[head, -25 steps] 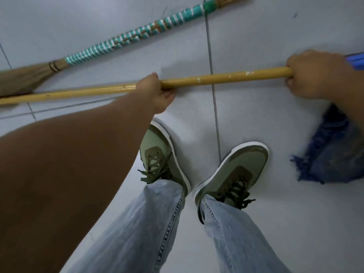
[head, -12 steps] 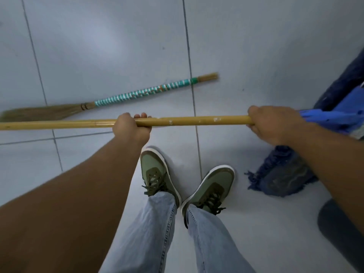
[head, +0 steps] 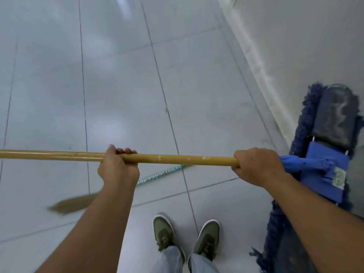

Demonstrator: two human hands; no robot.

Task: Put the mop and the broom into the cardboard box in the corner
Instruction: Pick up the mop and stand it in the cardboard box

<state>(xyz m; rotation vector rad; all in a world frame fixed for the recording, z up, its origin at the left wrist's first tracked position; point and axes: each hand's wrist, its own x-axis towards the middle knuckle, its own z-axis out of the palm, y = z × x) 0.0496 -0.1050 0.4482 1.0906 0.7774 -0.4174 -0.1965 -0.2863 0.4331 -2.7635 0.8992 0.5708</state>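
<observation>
I hold the mop level across the view by its yellow wooden handle [head: 183, 160]. My left hand [head: 118, 166] grips the handle near its middle. My right hand [head: 258, 166] grips it at the blue joint. The mop's head [head: 332, 150], a blue plate with a dark blue fringed pad, hangs at the right, lifted off the floor. The broom [head: 157, 176] lies on the floor below the handle, its teal-wrapped stick pointing up right and its straw bristles [head: 69, 203] at the lower left. The cardboard box is not in view.
Pale grey floor tiles [head: 118, 85] stretch ahead. A light wall with a pale skirting strip [head: 256, 56] runs diagonally along the right side. My feet in green shoes [head: 163, 233] stand at the bottom middle.
The mop has risen from the floor with both hands still on its handle. My view has lifted, so the broom now lies below the handle and the wall has come into sight.
</observation>
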